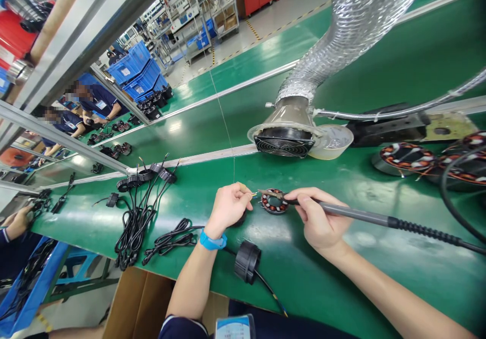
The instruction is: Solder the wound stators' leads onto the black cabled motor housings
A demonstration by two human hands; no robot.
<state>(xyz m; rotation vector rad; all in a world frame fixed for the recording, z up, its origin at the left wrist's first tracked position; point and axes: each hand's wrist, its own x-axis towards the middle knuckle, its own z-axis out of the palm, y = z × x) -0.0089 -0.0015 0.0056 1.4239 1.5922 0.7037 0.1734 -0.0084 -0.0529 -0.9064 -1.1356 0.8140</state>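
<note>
My right hand (321, 222) is closed around a grey soldering iron (357, 213), its tip pointing left over a small ring-shaped motor stator (274, 206) with copper windings. Just left of the stator, my left hand (231, 206) pinches a thin coloured wire (254, 194), whose end is close to the iron's tip. Whether the two touch is too small to tell. A fine strand (229, 136) hangs from above down to the left fingers. Below that hand, a black round housing (247, 262) on a cable lies on the green bench (304, 273).
Coiled black cables (134, 227) with caps lie to the left. A fume hood (294, 121) on a foil duct stands behind the stator, beside a plastic cup (332, 141). Larger stators (406, 158) sit at right. A cardboard box (138, 303) is below the bench edge. Co-workers sit further left.
</note>
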